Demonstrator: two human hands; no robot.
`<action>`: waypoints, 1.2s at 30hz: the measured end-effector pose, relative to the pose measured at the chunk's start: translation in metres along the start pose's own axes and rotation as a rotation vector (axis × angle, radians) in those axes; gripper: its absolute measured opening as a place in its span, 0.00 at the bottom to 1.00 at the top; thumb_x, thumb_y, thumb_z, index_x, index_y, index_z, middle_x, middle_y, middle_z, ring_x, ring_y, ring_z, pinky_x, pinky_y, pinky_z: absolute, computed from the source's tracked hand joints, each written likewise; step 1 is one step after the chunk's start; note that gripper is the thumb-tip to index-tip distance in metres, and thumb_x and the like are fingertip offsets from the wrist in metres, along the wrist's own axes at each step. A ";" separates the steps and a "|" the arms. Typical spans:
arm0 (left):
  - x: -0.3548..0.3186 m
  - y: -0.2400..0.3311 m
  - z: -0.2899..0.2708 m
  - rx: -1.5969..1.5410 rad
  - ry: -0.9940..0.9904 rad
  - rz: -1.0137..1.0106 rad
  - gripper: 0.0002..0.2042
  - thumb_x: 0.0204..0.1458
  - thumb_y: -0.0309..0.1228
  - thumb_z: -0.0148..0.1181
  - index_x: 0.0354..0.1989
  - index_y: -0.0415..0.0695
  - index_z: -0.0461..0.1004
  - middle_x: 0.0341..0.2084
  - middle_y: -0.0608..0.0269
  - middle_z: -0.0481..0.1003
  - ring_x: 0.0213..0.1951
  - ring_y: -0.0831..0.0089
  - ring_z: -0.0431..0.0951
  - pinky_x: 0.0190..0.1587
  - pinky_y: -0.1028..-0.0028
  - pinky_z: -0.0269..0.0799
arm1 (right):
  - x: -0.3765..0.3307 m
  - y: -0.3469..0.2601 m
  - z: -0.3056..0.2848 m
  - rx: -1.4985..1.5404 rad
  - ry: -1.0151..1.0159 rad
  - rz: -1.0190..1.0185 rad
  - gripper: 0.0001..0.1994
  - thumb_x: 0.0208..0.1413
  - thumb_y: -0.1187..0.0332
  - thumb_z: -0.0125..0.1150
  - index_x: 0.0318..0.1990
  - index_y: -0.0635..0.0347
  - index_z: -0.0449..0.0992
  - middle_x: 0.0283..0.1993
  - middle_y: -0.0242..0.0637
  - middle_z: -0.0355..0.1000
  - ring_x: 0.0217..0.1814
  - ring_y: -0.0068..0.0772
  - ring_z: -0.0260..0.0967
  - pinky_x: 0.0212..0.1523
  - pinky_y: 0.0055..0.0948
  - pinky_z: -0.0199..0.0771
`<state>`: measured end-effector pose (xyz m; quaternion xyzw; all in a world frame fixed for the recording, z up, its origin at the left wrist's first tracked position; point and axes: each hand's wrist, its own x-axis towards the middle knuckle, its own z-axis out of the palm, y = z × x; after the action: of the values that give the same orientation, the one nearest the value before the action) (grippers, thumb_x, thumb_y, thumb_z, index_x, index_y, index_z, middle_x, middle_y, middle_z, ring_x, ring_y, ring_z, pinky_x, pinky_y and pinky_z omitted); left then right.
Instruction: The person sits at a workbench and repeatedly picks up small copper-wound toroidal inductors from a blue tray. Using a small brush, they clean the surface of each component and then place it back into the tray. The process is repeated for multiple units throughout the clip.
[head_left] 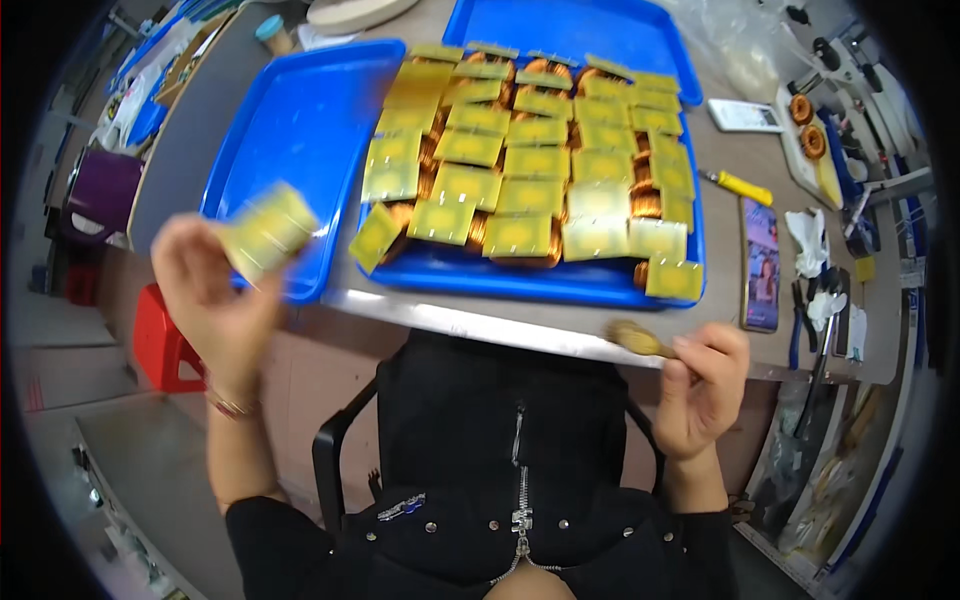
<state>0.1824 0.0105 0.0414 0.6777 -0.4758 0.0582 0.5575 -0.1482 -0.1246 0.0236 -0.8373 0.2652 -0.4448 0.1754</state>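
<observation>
My left hand (pixel 215 290), slightly blurred, is raised by the near edge of the left blue tray. Pinched between its thumb and fingers is a square yellow-green board (pixel 268 232), tilted and smeared by motion; whether a coil is fixed behind it cannot be seen. In front of the table edge, my right hand (pixel 703 385) is closed round the thin end of a small brown brush-like tool (pixel 640 338), its rounded head pointing left. Rows of copper-wire coils (pixel 646 204) topped with yellow-green square boards (pixel 535 163) fill the middle blue tray (pixel 520 287).
The left blue tray (pixel 290 120) shows bare plastic; another blue tray (pixel 600 25) lies behind the middle one. To the right are a yellow-handled cutter (pixel 742 187), a phone (pixel 760 265), pliers (pixel 802 320) and two loose copper coils (pixel 812 142). A red stool (pixel 165 340) stands at lower left.
</observation>
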 end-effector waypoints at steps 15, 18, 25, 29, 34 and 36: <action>-0.129 0.090 0.076 -0.530 -0.293 -0.082 0.38 0.33 0.14 0.65 0.52 0.42 0.47 0.32 0.54 0.70 0.37 0.66 0.75 0.39 0.71 0.73 | -0.036 -0.014 0.009 -0.017 -0.159 0.080 0.09 0.38 0.79 0.64 0.30 0.59 0.76 0.33 0.37 0.67 0.22 0.26 0.66 0.22 0.20 0.65; -0.124 0.096 0.074 -0.770 -0.360 -0.428 0.37 0.36 0.13 0.63 0.52 0.42 0.46 0.32 0.58 0.67 0.38 0.72 0.75 0.40 0.74 0.73 | -0.057 0.006 0.002 0.559 -0.134 0.477 0.11 0.42 0.80 0.62 0.36 0.63 0.74 0.43 0.37 0.63 0.27 0.13 0.59 0.26 0.13 0.60; -0.119 0.108 0.088 -1.115 -0.375 -0.775 0.32 0.39 0.11 0.60 0.50 0.41 0.48 0.35 0.57 0.67 0.41 0.74 0.73 0.42 0.76 0.74 | -0.060 -0.018 0.031 0.995 -0.317 0.339 0.39 0.31 0.78 0.73 0.56 0.61 0.58 0.55 0.43 0.59 0.25 0.13 0.55 0.25 0.11 0.57; -0.118 0.107 0.088 -1.219 -0.420 -0.862 0.29 0.41 0.15 0.61 0.51 0.39 0.52 0.43 0.56 0.64 0.48 0.73 0.67 0.50 0.74 0.67 | -0.054 -0.016 0.040 0.799 -0.193 0.115 0.31 0.34 0.78 0.69 0.51 0.59 0.65 0.52 0.44 0.62 0.27 0.16 0.61 0.25 0.13 0.63; -0.122 0.099 0.091 -1.107 -0.592 -0.705 0.36 0.45 0.20 0.60 0.61 0.40 0.44 0.53 0.56 0.58 0.55 0.69 0.60 0.55 0.69 0.59 | -0.052 -0.014 0.038 0.453 -0.231 -0.122 0.27 0.34 0.74 0.69 0.48 0.57 0.68 0.48 0.41 0.65 0.33 0.30 0.69 0.28 0.22 0.71; -0.119 0.097 0.094 -1.255 -0.546 -0.811 0.37 0.47 0.25 0.60 0.63 0.39 0.42 0.54 0.54 0.58 0.55 0.66 0.61 0.55 0.68 0.59 | -0.051 -0.014 0.043 0.413 -0.127 -0.118 0.29 0.34 0.72 0.70 0.49 0.58 0.67 0.48 0.42 0.64 0.29 0.29 0.68 0.26 0.21 0.70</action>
<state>0.0067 0.0108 0.0019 0.3477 -0.2557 -0.5965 0.6766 -0.1318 -0.0803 -0.0249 -0.8240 0.1076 -0.4456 0.3330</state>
